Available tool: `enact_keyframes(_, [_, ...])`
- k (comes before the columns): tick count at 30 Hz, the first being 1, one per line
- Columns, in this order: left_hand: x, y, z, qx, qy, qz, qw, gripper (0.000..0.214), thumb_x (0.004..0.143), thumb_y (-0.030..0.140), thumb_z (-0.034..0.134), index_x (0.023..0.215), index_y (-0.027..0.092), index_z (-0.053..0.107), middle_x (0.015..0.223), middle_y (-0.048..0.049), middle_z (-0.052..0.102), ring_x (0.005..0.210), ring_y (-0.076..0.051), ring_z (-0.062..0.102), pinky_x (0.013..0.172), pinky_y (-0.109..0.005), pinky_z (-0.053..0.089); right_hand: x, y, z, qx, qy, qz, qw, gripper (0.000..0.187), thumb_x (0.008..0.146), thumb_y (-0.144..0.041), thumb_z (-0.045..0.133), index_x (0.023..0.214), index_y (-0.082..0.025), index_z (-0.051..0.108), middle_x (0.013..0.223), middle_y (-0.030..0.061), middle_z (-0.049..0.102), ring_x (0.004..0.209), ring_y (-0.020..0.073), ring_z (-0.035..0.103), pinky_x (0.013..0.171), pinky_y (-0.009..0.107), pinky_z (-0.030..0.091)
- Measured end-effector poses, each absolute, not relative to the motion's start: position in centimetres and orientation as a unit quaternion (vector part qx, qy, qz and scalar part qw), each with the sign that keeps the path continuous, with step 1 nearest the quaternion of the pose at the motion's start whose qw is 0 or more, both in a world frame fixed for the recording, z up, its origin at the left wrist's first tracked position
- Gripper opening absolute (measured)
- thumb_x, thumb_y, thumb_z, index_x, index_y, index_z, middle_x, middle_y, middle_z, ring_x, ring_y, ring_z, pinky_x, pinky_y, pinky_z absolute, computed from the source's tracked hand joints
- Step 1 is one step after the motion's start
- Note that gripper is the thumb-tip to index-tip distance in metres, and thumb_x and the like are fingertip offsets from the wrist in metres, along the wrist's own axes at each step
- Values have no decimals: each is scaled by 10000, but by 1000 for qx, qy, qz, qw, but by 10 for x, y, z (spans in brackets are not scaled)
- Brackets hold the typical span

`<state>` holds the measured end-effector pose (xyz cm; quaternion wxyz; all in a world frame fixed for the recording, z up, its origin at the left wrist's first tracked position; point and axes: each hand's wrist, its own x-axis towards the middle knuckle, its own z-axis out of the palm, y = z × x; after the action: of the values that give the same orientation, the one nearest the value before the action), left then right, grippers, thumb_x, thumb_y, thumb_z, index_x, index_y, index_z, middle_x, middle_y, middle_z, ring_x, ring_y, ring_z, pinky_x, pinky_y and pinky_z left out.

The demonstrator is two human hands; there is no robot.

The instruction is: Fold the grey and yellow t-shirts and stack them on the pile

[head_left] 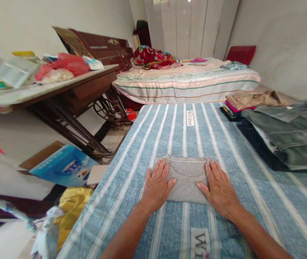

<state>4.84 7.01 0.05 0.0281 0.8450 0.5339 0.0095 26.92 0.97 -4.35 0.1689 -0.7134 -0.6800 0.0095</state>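
A grey shirt (187, 187), folded into a small rectangle with its round neckline at the far edge, lies flat on a blue-and-white striped cloth (132, 165). My left hand (157, 183) rests on the shirt's left side, fingers stretched forward and thumb out. On its right side lies my right hand (219, 185), also flat, with the thumb pointing inward over the fabric. Both palms press from above and neither hand grips the cloth. The shirt's side edges are partly hidden beneath my hands.
At the right are stacked dark jeans (291, 133) and a small pile of folded clothes (250, 102). A sewing-machine table (88, 81) with a red bag (64, 64) stands left, a blue box (67, 167) below it. Beyond is another bed (186, 88).
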Motion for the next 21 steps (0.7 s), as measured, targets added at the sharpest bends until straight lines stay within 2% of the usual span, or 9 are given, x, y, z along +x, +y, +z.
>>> enact_keyframes(17, [48,70,3,845,533,17,36,536,913,405,362,1379,143,334,1492,-101,251,1381,-239,189,1075,-524,239,269,11,-43,-712,-682,10,164,738,875,-553,326,1366,-2,350,1455,239,261,1373,312,155,1050,488,252])
enact_keyframes(21, [50,70,10,845,534,10,30,507,907,394,379,1357,161,364,1480,-104,283,1365,-249,237,1061,-538,257,271,11,-40,-706,-688,10,166,732,881,-551,316,1372,-8,340,1451,230,278,1367,303,184,1047,478,265])
